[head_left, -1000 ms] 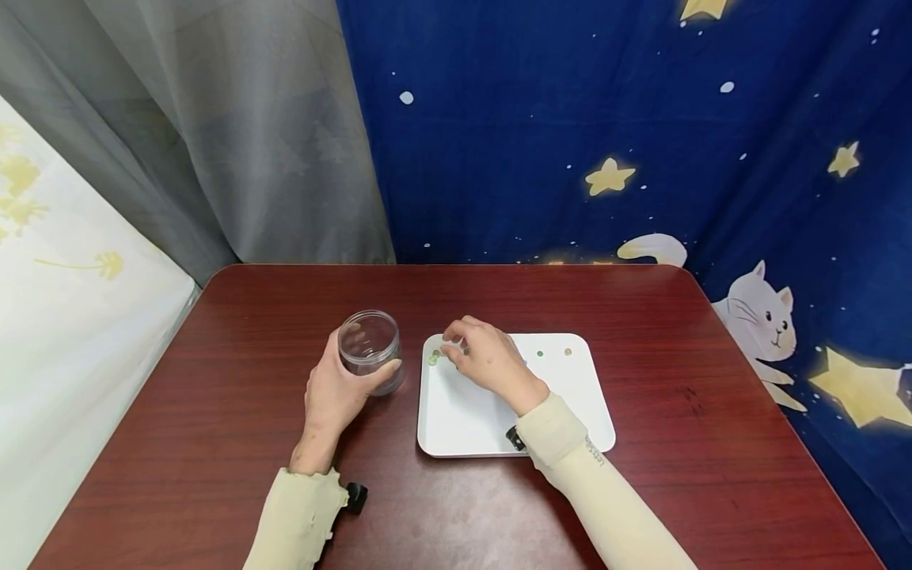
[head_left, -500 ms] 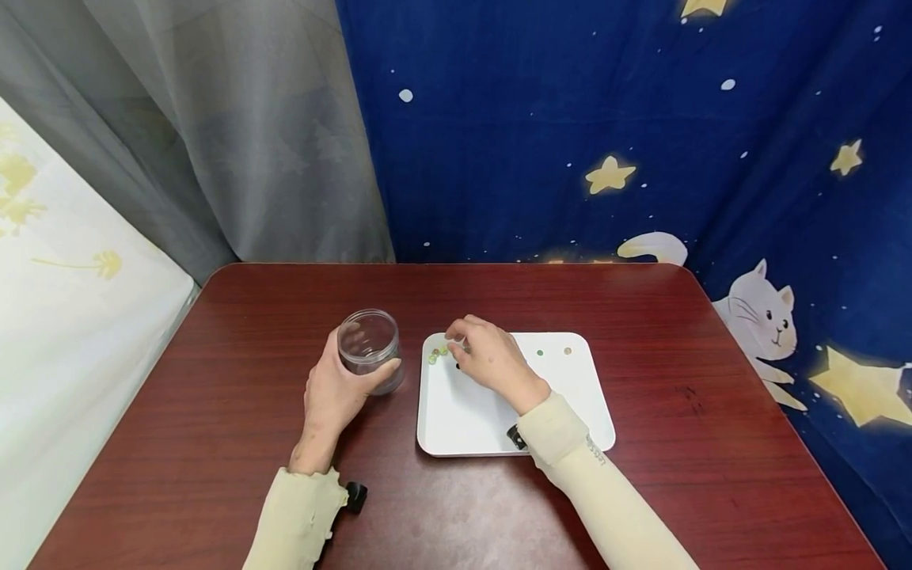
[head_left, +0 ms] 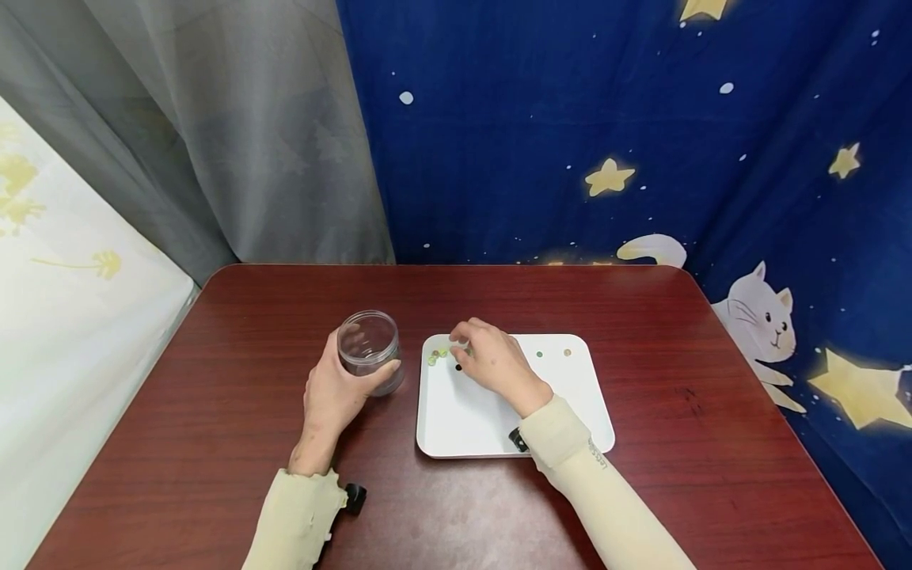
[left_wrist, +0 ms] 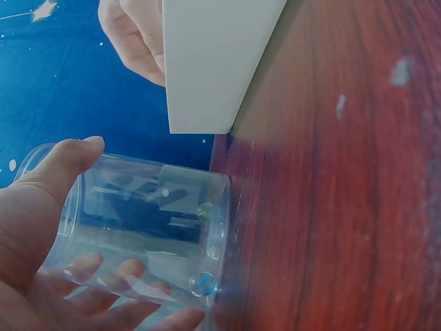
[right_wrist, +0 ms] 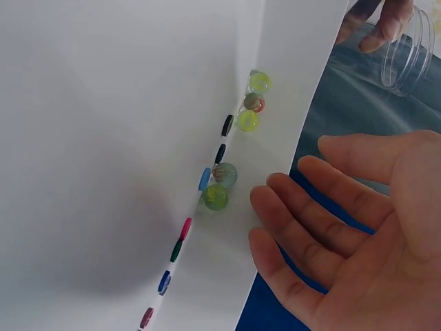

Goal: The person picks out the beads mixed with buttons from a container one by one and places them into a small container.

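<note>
My left hand point(head_left: 335, 392) grips a clear plastic jar point(head_left: 368, 348), thumb on the near side and fingers round the far side. In the left wrist view, a green marble point(left_wrist: 205, 210) and a blue marble point(left_wrist: 205, 283) lie at the jar's base. Over the back of a white tray point(head_left: 470, 419) is my right hand point(head_left: 492, 356). Its fingers are relaxed and hold nothing in the right wrist view. Near those fingers sit a green marble point(right_wrist: 216, 197) and a greyish marble point(right_wrist: 224, 174). Farther along are two yellow-green marbles point(right_wrist: 260, 82) and a reddish-brown marble point(right_wrist: 254, 103).
Small flat discs line the tray's back edge, among them a black disc point(right_wrist: 227, 125), a light blue disc point(right_wrist: 204, 179) and a pink disc point(right_wrist: 186, 228). The tray stands on a dark red wooden table point(head_left: 214, 443). Curtains point(head_left: 499, 119) hang behind the table.
My right hand has shifted slightly to the right over the tray, uncovering a black disc and more of the marbles at the back left corner. The left hand and jar have stayed still.
</note>
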Demonstrator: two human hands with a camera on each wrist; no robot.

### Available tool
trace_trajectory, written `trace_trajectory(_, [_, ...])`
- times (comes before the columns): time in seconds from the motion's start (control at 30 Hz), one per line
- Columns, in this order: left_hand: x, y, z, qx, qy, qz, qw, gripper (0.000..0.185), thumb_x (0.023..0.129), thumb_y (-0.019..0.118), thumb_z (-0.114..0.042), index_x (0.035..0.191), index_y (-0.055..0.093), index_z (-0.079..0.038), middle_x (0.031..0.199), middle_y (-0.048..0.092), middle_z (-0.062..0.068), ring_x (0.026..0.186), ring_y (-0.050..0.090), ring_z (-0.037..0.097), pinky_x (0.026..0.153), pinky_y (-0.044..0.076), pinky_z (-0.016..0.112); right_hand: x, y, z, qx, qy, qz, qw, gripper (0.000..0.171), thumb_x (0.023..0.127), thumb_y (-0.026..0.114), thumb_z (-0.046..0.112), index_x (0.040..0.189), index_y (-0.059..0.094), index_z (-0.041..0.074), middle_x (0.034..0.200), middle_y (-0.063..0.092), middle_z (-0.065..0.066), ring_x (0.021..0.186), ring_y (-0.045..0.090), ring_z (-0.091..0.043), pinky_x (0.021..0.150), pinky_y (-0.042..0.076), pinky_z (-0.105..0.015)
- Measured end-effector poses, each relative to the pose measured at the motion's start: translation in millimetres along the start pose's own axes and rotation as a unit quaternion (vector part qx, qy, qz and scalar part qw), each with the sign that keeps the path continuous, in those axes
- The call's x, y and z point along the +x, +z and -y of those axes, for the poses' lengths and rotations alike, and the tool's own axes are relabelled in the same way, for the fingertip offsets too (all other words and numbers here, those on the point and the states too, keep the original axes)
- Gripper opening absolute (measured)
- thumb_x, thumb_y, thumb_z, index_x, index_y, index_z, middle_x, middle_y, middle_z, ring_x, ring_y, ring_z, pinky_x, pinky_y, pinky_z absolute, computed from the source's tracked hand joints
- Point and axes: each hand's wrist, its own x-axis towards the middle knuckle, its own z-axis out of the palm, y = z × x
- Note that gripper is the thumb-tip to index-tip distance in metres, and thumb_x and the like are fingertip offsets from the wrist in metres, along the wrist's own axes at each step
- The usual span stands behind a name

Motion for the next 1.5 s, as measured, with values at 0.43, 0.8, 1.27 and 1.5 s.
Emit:
trace_trajectory(0.43, [-0.9, 0.7, 0.8, -0.003, 0.008, -0.005, 0.9999, 0.102, 0.075, 0.088, -0.059, 0.157, 0.041, -0.023, 0.142, 0.066, 0.010, 0.126, 0.065, 0.037, 0.102, 0.050, 0.060, -2, -2, -2, -0.015, -0.010, 0.002, 1.000, 0.039, 0.095, 0.056, -0.006, 0.121, 0.076, 0.015, 0.117, 0.077, 0.000, 0.109, 0.075, -0.021, 0.084, 0.059, -0.040])
trace_trajectory(0.8, [-1.3, 0.4, 2.5, -0.003, 0.008, -0.005, 0.9999, 0.103, 0.075, 0.088, -0.059, 0.158, 0.040, -0.022, 0.141, 0.066, 0.011, 0.126, 0.066, 0.038, 0.101, 0.050, 0.060, -5, -1, -7, -0.022, -0.010, 0.006, 1.000, 0.043, 0.091, 0.058, -0.009, 0.121, 0.077, 0.015, 0.117, 0.079, 0.000, 0.109, 0.075, -0.020, 0.080, 0.060, -0.042])
trace_trajectory(1.27, [-1.6, 0.1, 0.6, -0.001, 0.007, -0.008, 0.9999, 0.103, 0.075, 0.089, -0.057, 0.158, 0.040, -0.023, 0.141, 0.066, 0.011, 0.125, 0.066, 0.039, 0.101, 0.051, 0.060, -9, -6, -13, -0.051, -0.002, -0.004, 0.999, 0.044, 0.086, 0.064, -0.009, 0.119, 0.077, 0.018, 0.116, 0.078, 0.001, 0.108, 0.076, -0.021, 0.077, 0.059, -0.042])
trace_trajectory(1.5, [-1.5, -0.6, -0.7, -0.002, 0.003, -0.005, 1.0000, 0.102, 0.074, 0.089, -0.059, 0.157, 0.041, -0.023, 0.141, 0.066, 0.010, 0.125, 0.066, 0.039, 0.101, 0.050, 0.060, -11, -5, -16, -0.063, 0.001, 0.003, 0.998, 0.044, 0.086, 0.067, -0.008, 0.119, 0.078, 0.019, 0.117, 0.078, 0.002, 0.108, 0.076, -0.022, 0.076, 0.059, -0.044])
